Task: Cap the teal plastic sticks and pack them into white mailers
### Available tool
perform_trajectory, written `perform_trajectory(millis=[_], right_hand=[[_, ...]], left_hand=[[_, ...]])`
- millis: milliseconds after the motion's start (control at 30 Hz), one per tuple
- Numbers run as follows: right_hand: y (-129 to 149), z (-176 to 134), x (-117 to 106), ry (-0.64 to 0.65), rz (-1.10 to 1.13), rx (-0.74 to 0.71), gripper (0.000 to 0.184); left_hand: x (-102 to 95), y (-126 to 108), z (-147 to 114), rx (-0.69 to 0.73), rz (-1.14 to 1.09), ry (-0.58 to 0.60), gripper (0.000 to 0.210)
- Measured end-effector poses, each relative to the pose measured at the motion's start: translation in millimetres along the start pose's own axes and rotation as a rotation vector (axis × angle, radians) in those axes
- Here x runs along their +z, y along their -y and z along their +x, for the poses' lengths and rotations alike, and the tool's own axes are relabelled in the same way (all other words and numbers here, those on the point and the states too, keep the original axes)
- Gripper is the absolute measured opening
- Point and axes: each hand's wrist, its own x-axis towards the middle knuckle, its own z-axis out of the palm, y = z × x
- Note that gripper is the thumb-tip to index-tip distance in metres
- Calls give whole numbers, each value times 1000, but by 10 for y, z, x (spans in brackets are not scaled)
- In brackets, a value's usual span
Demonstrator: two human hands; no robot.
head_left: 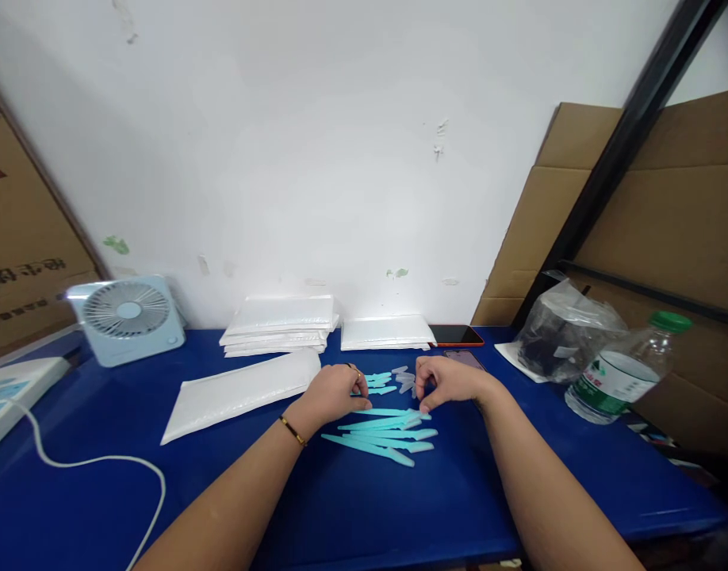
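Several teal eyebrow razors (388, 444) lie loosely fanned on the blue table, handles to the left and blade ends to the right. Across the top of this pile, my left hand (337, 390) is closed at the handle end of one razor (385, 411). The fingers of my right hand (447, 382) are curled in at its blade end, thumb lowest. Just beyond, partly behind my left fingers, is a group of shorter teal pieces (379, 381). Small translucent pale pieces (404, 381) lie beside my right fingertips.
White bubble mailers (277, 321) are stacked against the wall, with one mailer (239, 392) nearer me. A fan (132, 317) and a power strip (19, 396) with a white cable stand left. Phones (456, 335), a plastic bag (563, 333) and a water bottle (622, 377) are right.
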Motion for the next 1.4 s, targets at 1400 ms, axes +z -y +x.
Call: perform_trajectory(millis=[1400], right_hand=[[259, 29, 109, 5, -108, -45, 23]], left_hand=[[9, -60, -78, -64, -57, 97, 29]])
